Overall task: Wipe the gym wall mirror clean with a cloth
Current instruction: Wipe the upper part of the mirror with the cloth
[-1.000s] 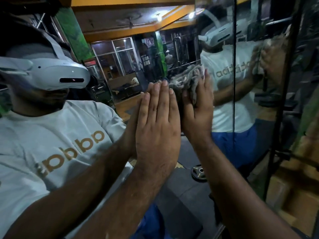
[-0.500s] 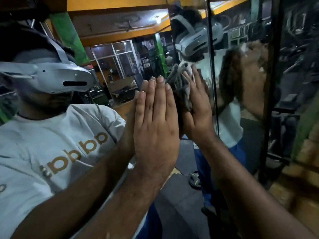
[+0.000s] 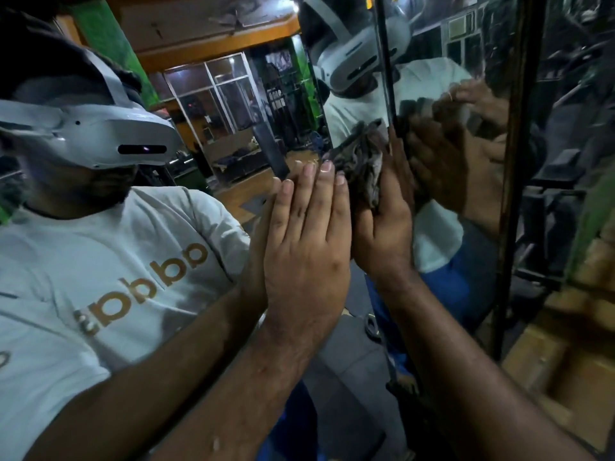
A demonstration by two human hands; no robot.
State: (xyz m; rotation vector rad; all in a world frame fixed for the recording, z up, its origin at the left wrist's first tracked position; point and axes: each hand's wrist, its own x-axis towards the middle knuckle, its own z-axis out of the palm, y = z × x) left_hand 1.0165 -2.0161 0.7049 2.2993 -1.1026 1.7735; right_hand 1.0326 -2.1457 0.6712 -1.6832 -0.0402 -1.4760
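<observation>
The wall mirror [image 3: 233,134] fills the view and reflects me in a white T-shirt and a headset. My left hand [image 3: 309,234] lies flat against the glass with its fingers straight and together. Just to its right, my right hand [image 3: 386,234] presses a crumpled grey cloth [image 3: 362,164] onto the mirror with straight fingers. The cloth bunches out above and to the left of those fingers, right at the vertical seam [image 3: 386,78] between two mirror panels. My palm hides part of the cloth.
A dark vertical frame strip [image 3: 512,161] divides the mirror further right. A weight plate [image 3: 371,324] on the gym floor shows in the reflection below my hands. Wooden boxes [image 3: 565,361] appear at the lower right.
My right hand and the cloth have slid rightward along the glass up to the panel seam. The left hand stays flat on the mirror. My head has turned a little.
</observation>
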